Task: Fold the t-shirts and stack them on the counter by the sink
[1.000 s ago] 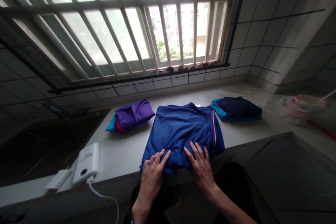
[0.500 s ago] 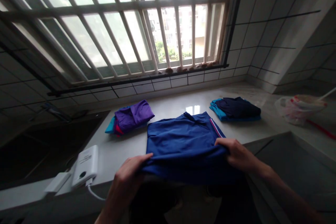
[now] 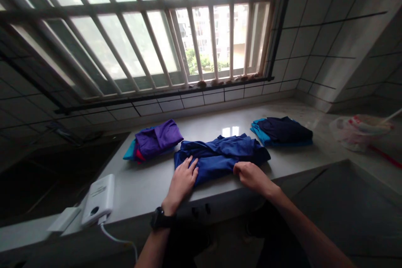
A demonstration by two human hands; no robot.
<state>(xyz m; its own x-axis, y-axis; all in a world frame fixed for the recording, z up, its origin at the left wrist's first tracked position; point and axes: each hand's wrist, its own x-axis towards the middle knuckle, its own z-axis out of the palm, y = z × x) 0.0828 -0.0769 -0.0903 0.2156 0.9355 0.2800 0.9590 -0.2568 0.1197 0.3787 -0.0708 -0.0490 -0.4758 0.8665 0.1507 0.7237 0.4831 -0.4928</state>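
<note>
A blue garment point(image 3: 220, 155) lies folded into a narrow band on the pale countertop point(image 3: 144, 184), under a barred window. My left hand point(image 3: 184, 178) rests flat on its left end, fingers stretched out. At the front right edge of the garment, my right hand point(image 3: 251, 175) is curled, its fingers pinching the cloth. A dark watch sits on my left wrist.
A folded purple and teal pile point(image 3: 153, 140) lies to the left, a folded dark and teal pile point(image 3: 282, 130) to the right. A white device point(image 3: 97, 199) with a cable sits near the front left edge. A plastic bag point(image 3: 358, 132) lies at far right.
The blue garment's near half, lifted by both hands half a second ago, has been folded away from me onto the rest; both hands now lie on the narrower fold.
</note>
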